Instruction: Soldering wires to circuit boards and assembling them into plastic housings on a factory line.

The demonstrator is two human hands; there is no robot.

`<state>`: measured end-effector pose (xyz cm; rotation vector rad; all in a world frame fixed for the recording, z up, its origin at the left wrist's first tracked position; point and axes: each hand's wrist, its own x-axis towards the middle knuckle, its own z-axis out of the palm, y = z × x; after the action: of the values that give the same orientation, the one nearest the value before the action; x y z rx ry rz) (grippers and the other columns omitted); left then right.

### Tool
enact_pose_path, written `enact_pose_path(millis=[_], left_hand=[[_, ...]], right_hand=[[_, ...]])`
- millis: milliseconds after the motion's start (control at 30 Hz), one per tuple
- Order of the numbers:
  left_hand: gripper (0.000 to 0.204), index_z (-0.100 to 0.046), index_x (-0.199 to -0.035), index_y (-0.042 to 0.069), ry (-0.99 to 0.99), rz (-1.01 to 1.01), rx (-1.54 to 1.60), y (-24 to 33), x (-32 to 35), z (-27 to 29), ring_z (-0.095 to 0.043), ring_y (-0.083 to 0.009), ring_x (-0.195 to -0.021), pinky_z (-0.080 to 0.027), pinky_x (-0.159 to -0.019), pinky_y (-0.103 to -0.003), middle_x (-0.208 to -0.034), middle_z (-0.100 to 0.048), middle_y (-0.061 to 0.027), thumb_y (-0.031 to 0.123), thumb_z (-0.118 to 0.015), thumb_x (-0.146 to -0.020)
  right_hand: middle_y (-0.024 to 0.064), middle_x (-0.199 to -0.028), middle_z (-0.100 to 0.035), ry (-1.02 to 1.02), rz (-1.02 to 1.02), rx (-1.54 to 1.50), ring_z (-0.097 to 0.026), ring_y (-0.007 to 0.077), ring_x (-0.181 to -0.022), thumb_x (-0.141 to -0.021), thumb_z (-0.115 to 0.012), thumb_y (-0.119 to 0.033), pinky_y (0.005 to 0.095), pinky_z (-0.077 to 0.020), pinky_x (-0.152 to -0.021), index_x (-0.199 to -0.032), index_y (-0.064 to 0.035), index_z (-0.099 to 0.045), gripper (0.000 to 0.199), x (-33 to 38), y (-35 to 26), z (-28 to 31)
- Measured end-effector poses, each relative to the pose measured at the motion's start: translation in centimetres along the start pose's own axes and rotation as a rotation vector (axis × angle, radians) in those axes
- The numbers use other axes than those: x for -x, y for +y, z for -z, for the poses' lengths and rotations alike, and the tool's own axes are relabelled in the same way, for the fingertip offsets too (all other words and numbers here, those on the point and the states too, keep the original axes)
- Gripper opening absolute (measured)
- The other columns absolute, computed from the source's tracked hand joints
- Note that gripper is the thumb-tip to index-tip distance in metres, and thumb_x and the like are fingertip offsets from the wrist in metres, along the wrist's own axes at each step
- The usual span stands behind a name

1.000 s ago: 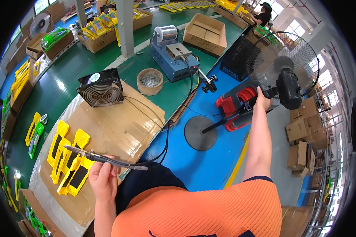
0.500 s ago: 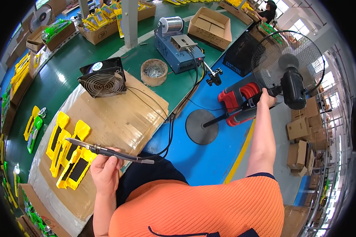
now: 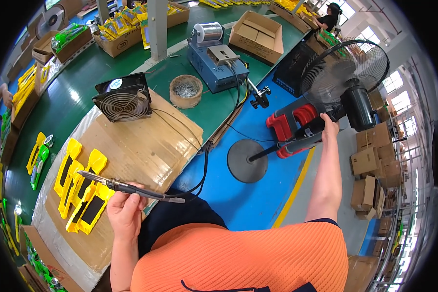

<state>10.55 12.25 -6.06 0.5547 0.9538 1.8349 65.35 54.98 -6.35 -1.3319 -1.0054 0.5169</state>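
Note:
My left hand (image 3: 125, 214) is closed around a soldering iron (image 3: 153, 194), its metal tip pointing left over several yellow plastic housings (image 3: 91, 213) with dark inserts. These lie on a cardboard sheet (image 3: 146, 153) on the bench. Out to the right, my right arm is stretched away from the bench. My right hand (image 3: 330, 127) grips the upper pole of a black pedestal fan (image 3: 359, 108), just below its motor. The fan's round base (image 3: 247, 161) rests on the blue floor, and its pole leans toward the right.
A small square fan (image 3: 124, 100), a round pot of metal scraps (image 3: 186, 91) and a blue soldering station (image 3: 214, 65) with a solder spool stand on the bench. Nearby are an open carton (image 3: 256, 36) and a red-and-grey object (image 3: 280, 127) beside the pole. Another person (image 3: 330, 19) sits far off.
The pedestal fan's head has turned and shifted slightly left and down, with my right hand still on its pole. My left hand keeps the soldering iron. Someone else's hand appears at far left.

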Motion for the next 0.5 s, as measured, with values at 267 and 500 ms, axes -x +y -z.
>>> enact_pose_path(millis=[267, 500], left_hand=[[0.015, -0.064, -0.103, -0.009, 0.026, -0.002, -0.015, 0.2, 0.2, -0.1, -0.053, -0.0147, -0.071, -0.044, -0.066, -0.029, -0.100, -0.063, -0.0117, -0.002, -0.059, -0.090], [0.015, -0.064, -0.102, -0.009, 0.016, 0.020, -0.002, 0.2, 0.0, -0.2, -0.054, -0.0153, -0.072, -0.045, -0.066, -0.028, -0.103, -0.063, -0.0137, -0.004, -0.060, -0.089]], right_hand=[[0.0060, -0.106, -0.065, -0.421, -0.171, -0.094, -0.059, 0.0185, -0.105, -0.070, -0.075, 0.004, 0.0344, -0.0444, -0.097, -0.118, -0.0045, -0.058, 0.052, 1.0, -1.8, 1.5], [0.0035, -0.116, -0.065, -0.554, -0.199, -0.258, -0.063, 0.0195, -0.103, -0.076, -0.076, 0.002, 0.0358, -0.0473, -0.094, -0.124, -0.0074, -0.058, 0.052, -2.7, 1.6, 4.6]])
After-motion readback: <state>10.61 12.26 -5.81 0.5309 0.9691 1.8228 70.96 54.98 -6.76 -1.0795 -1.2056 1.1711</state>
